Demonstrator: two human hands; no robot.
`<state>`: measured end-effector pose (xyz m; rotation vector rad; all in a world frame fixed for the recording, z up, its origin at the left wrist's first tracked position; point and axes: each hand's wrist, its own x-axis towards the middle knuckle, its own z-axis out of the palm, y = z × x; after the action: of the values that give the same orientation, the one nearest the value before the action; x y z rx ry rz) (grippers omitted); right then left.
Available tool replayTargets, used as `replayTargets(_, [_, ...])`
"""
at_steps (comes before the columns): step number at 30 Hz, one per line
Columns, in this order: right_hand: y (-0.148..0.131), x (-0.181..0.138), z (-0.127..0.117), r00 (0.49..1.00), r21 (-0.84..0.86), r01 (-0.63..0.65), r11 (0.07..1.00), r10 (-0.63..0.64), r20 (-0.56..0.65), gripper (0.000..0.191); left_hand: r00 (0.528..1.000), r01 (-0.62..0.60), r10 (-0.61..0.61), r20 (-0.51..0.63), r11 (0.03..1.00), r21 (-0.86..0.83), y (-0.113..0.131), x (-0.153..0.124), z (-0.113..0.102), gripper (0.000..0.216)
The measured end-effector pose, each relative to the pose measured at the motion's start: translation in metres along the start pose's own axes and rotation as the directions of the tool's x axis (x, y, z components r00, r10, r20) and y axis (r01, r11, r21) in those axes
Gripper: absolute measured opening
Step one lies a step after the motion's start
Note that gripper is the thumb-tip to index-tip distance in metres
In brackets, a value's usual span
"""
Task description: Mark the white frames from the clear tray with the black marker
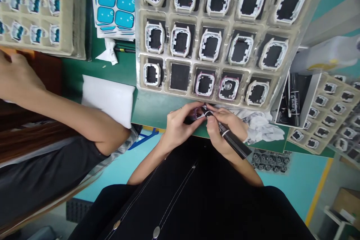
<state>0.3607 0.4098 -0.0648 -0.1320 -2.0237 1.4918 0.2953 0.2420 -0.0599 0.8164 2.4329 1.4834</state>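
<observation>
View: seen from the person's head, looking down over a dark garment at two bare hands working at the near edge of a green bench [123, 69].
Left hand [177, 125]: its fingers are closed around a small pink watch case [197, 113], holding it just above the near edge of the bench.
Right hand [222, 125]: its fingers are wrapped around a black marker pen [229, 137], gripped like a pencil, the barrel slanting back toward the person's right.
Pen and case: the pen's tip meets the watch case between the two hands; the exact point of contact is too small to make out.
Big tray [225, 20]: a clear plastic tray with rows of pockets lies on the bench just beyond the hands. Most pockets hold a white-framed watch case with a dark centre; two in the nearest row have pink frames, and one pocket in that row shows only a dark pad.
Crumpled wrap [260, 123]: pale crinkled plastic lies just beside the right hand, at the near edge.
White pad [108, 97]: a soft white sheet lies on the bench to the left of the hands, near its edge.
Blue sticker sheets [115, 0]: a stack toward the far side, left of the big tray.
Side trays: one tray of small parts sits at the far left corner [36, 11], another at the right edge [329, 116].
Other person: an arm [56, 105] reaches across from the left, well apart from the working hands.
</observation>
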Motion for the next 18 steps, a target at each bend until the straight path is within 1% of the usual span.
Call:
replayTargets(2, [0.000, -0.001, 0.000, 1.000, -0.014, -0.008, 1.000, 0.008, -0.010, 0.018, 1.000, 0.018, -0.018, -0.007, 0.999, -0.046, 0.000, 0.002, 0.000, 0.046])
replayTargets(5, [0.000, -0.001, 0.000, 1.000, 0.011, 0.026, 1.000, -0.026, -0.006, 0.020, 0.997, 0.078, -0.078, 0.006, 0.982, -0.173, 0.000, 0.005, 0.000, 0.050])
replayTargets(8, [0.001, 0.000, 0.000, 0.999, 0.060, 0.037, 0.998, -0.036, -0.017, 0.022, 0.985, 0.169, -0.165, 0.040, 0.932, -0.321, -0.002, 0.009, -0.002, 0.058])
replayTargets(10, [0.000, -0.001, 0.000, 1.000, 0.066, 0.026, 0.997, -0.024, -0.019, 0.020, 0.975, 0.221, -0.215, 0.058, 0.895, -0.387, -0.002, 0.010, -0.004, 0.063])
replayTargets(14, [0.001, -0.002, 0.001, 0.999, 0.079, 0.023, 0.997, -0.021, -0.027, 0.021, 0.958, 0.282, -0.272, 0.089, 0.844, -0.457, -0.003, 0.011, -0.007, 0.068])
replayTargets(18, [0.004, -0.003, 0.004, 0.999, 0.126, 0.021, 0.992, -0.016, -0.037, 0.026, 0.960, 0.276, -0.263, 0.095, 0.837, -0.473, -0.001, 0.011, -0.007, 0.067])
